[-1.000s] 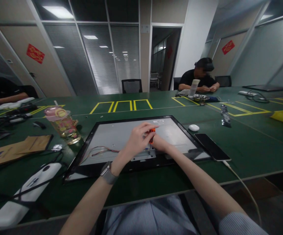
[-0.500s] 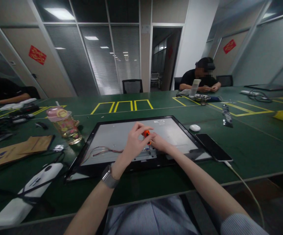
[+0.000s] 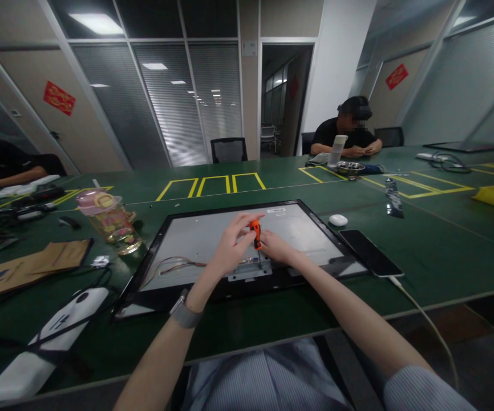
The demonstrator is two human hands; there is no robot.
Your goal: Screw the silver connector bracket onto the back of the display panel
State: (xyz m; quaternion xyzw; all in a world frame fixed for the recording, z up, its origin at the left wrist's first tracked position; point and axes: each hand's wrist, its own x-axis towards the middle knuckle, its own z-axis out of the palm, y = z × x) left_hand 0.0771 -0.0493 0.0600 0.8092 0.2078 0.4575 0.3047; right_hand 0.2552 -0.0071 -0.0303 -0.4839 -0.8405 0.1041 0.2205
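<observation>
An orange-and-black screwdriver [image 3: 255, 234] stands nearly upright, its shaft pointing down at a metal bracket [image 3: 249, 270] on a flat display panel [image 3: 195, 234]. My left hand [image 3: 232, 242], with a watch on its wrist, has its thumb and fingers loosely around the handle. My right hand [image 3: 276, 246] is closed beside the handle's lower end, with its fingertips partly hidden behind it. The panel lies back side up, grey inside a black frame. Thin wires [image 3: 174, 264] run over its left part to the bracket. The screwdriver's tip is too small to make out.
Left of the panel are a pink-lidded cup [image 3: 109, 220], brown paper packaging [image 3: 33, 264] and a white cable-wrapped device [image 3: 50, 342]. On the right lie a charging phone [image 3: 371, 252] and a white earbud case [image 3: 338, 220]. Across the table sits a person [image 3: 345, 134]; another is far left.
My left thumb has shifted left along the screwdriver handle and its grip has loosened, so more of the handle shows. My right hand stays by its lower end. The view has shifted slightly.
</observation>
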